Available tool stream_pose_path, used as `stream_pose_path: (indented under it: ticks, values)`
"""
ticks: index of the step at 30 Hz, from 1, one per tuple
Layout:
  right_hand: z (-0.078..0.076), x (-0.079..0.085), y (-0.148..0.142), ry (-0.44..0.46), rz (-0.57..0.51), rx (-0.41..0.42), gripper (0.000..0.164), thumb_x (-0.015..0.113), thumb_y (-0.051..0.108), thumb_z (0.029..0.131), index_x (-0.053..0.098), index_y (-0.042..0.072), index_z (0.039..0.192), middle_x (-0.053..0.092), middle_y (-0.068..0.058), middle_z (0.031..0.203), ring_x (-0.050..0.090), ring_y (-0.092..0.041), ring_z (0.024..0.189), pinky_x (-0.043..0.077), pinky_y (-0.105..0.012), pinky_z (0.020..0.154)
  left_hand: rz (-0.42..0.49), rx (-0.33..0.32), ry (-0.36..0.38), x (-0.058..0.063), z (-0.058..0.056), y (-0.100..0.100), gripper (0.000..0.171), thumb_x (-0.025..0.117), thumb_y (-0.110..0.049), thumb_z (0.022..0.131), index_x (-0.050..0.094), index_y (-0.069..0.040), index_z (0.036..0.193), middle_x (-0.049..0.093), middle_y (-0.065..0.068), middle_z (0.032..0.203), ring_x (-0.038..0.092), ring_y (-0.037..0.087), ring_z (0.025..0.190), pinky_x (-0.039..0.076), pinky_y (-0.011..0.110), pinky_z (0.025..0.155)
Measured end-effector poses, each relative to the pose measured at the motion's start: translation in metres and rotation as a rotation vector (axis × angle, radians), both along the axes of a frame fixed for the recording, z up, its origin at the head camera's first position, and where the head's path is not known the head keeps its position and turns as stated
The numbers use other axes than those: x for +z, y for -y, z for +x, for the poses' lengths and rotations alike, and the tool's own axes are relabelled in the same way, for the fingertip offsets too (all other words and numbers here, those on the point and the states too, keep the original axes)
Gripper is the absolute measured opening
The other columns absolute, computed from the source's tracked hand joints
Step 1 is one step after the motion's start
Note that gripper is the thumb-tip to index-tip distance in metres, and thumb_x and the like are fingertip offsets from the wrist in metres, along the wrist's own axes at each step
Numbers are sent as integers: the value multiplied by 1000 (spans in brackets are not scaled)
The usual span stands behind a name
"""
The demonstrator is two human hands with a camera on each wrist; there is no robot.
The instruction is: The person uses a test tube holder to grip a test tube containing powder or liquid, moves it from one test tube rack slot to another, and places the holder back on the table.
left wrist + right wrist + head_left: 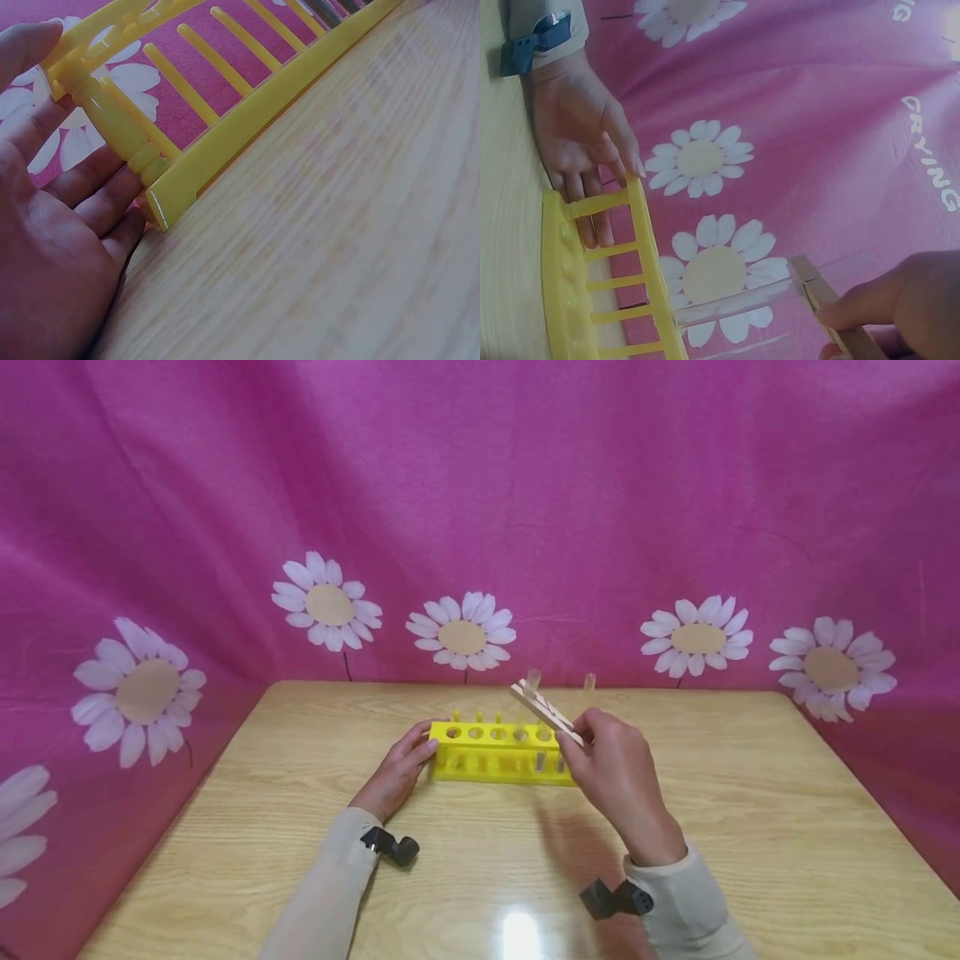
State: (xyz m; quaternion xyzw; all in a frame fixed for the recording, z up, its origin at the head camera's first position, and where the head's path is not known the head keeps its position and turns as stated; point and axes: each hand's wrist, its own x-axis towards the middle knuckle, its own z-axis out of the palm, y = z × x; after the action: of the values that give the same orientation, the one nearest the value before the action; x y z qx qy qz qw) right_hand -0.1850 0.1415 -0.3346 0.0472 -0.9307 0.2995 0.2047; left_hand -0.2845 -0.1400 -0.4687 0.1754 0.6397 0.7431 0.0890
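A yellow test tube rack (489, 737) stands on the table. My left hand (396, 770) grips its left end, with the thumb (34, 45) at the top plate and the other fingers around the end post. In my right hand (618, 768) I pinch a wooden test tube holder (546, 712) between thumb and fingers. Its jaws clamp a clear test tube (532, 682) above the rack. The tube's lower end meets the rack's top plate in the right wrist view; I cannot tell whether it is inside a hole. Another clear test tube (590, 682) rises beyond my right hand.
Lower parts of tubes (540, 762) show in the rack's right side, partly behind my right hand. Several yellow pegs (478, 717) line the rack's back. The wooden table (450, 877) spreads around it, with a pink flowered cloth (570, 527) hanging behind and at the sides.
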Motion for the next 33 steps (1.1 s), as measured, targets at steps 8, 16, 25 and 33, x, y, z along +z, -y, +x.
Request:
stream_pose_path:
  ticks: [8, 16, 25, 33]
  values:
    - [2, 0, 2, -69, -3, 2, 17, 73, 16, 86, 65, 2, 89, 62, -8, 76, 48, -20, 60, 42, -30, 52, -12, -2, 3, 1, 1, 1, 44, 52, -23, 100, 44, -7, 139, 43, 17, 142, 39, 24, 128, 19, 44, 113]
    - [1, -2, 2, -130, -19, 19, 17, 74, 16, 85, 64, 2, 86, 59, -7, 70, 45, -19, 56, 38, -29, 49, -7, 2, 17, 3, 2, 0, 47, 52, -22, 100, 41, -4, 142, 44, 17, 141, 38, 24, 130, 19, 42, 115]
    - [1, -5, 7, -129, -64, 59, 18, 75, 16, 84, 64, 2, 85, 59, -6, 69, 45, -18, 55, 39, -29, 48, -7, 1, 26, 3, 2, 1, 47, 52, -22, 100, 40, -3, 142, 43, 17, 142, 38, 24, 131, 19, 42, 115]
    - [-1, -10, 12, -116, -53, 72, 18, 76, 17, 84, 65, 3, 86, 57, -5, 69, 45, -18, 57, 39, -28, 49, -5, 0, 27, 3, 2, 1, 45, 51, -21, 101, 42, -5, 142, 46, 15, 139, 39, 23, 129, 20, 41, 114]
